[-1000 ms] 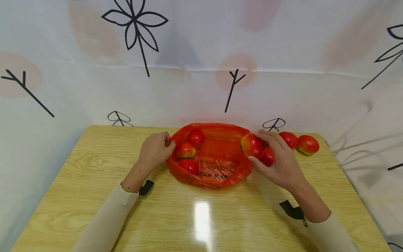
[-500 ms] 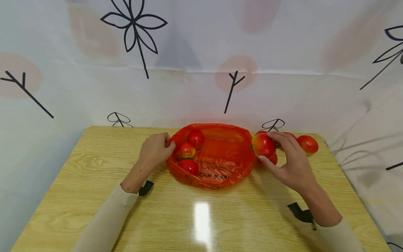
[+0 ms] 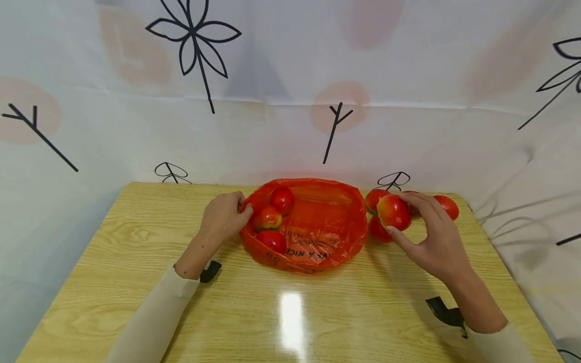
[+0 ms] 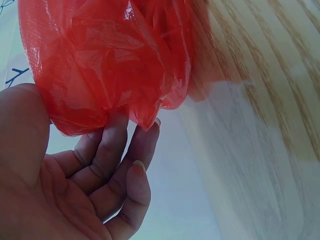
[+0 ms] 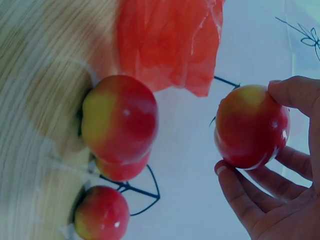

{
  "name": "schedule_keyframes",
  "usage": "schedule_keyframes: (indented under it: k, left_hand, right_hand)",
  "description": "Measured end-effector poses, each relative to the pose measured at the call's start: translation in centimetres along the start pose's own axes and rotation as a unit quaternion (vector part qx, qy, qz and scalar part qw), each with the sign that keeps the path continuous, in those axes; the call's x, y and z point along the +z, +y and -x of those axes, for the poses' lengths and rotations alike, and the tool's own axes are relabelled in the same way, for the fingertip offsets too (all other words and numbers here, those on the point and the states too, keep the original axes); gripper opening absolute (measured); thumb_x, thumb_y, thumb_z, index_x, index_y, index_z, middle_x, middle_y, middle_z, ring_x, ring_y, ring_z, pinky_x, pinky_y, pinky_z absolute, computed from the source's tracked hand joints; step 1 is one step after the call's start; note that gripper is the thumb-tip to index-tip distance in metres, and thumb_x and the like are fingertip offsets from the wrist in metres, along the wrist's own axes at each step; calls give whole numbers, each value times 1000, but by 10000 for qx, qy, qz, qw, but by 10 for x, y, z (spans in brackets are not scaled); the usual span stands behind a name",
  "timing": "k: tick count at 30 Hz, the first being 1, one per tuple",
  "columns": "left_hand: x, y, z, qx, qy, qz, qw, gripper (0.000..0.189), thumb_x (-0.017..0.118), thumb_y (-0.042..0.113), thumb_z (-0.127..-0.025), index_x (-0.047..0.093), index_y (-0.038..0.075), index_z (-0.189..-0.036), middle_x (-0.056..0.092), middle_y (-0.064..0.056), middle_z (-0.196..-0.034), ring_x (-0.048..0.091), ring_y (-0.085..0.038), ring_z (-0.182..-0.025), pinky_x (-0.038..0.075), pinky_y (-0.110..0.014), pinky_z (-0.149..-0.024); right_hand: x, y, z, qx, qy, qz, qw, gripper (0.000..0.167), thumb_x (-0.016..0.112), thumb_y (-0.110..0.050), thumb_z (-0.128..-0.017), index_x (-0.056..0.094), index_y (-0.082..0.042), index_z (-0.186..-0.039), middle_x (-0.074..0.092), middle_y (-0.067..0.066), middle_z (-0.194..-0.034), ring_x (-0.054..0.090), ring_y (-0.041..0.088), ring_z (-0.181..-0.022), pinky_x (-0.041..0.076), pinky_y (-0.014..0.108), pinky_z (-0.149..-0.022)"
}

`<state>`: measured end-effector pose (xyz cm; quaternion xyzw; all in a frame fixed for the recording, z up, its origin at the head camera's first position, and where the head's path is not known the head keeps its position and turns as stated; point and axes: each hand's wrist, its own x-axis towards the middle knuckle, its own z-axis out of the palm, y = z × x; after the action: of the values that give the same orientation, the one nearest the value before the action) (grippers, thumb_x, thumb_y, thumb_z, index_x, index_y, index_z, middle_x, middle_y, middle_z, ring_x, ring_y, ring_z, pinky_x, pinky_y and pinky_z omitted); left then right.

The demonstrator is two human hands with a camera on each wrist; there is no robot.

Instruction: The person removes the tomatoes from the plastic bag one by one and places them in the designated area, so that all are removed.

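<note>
A red plastic bag (image 3: 313,209) with printed lettering lies wide-mouthed near the back of the table, three tomatoes (image 3: 271,241) inside along its left side. My left hand (image 3: 222,218) pinches the bag's left rim; in the left wrist view the crinkled film (image 4: 112,60) passes between thumb and fingers. Right of the bag, my right hand (image 3: 437,243) holds a red-and-yellow tomato (image 3: 394,212) between thumb and fingertips. Seen from the right wrist, that tomato (image 5: 254,127) is held up apart from several others on the table, such as one (image 5: 120,117) near the bag.
Several tomatoes (image 3: 447,205) stand along the back right of the wooden table (image 3: 150,227), partly hidden by the right hand. A patterned white cloth (image 3: 281,136) hangs right behind the back edge. Dark strap ends (image 3: 447,313) hang below both wrists.
My right hand has moved right, carrying the tomato from over the bag's right rim to above the tomatoes beside it. The left hand and the bag stay put.
</note>
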<state>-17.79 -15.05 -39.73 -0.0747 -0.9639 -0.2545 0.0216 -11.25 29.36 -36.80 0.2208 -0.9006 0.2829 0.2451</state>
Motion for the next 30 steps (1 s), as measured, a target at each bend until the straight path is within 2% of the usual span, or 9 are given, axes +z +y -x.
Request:
schedule_keyframes:
  k: [11, 18, 30]
  left_hand:
    - [1, -1, 0, 14, 39, -3, 10000, 18, 64, 22, -96, 62, 9, -83, 49, -1, -61, 48, -20, -55, 38, -30, -49]
    - [1, -2, 0, 20, 16, -12, 10000, 18, 64, 22, -96, 62, 9, -84, 50, -1, -61, 48, -20, -55, 39, -29, -49]
    - [0, 0, 0, 13, 14, -18, 10000, 18, 64, 22, -96, 63, 9, -85, 51, -1, -61, 50, -20, -56, 39, -30, -50]
  right_hand:
    - [-9, 10, 8, -5, 76, 61, 10000, 85, 94, 3, -67, 58, 3, -144, 62, 21, -135, 58, 24, -108, 37, 2, -96]
    - [-13, 15, 14, 126, 39, 194, 9997, 82, 93, 1, -68, 58, 3, -143, 62, 21, -132, 55, 17, -107, 36, 1, -97]
    - [-21, 25, 21, 176, 44, 379, 9991, 80, 92, 1, -68, 59, 5, -140, 61, 23, -129, 54, 24, -105, 34, 1, -95]
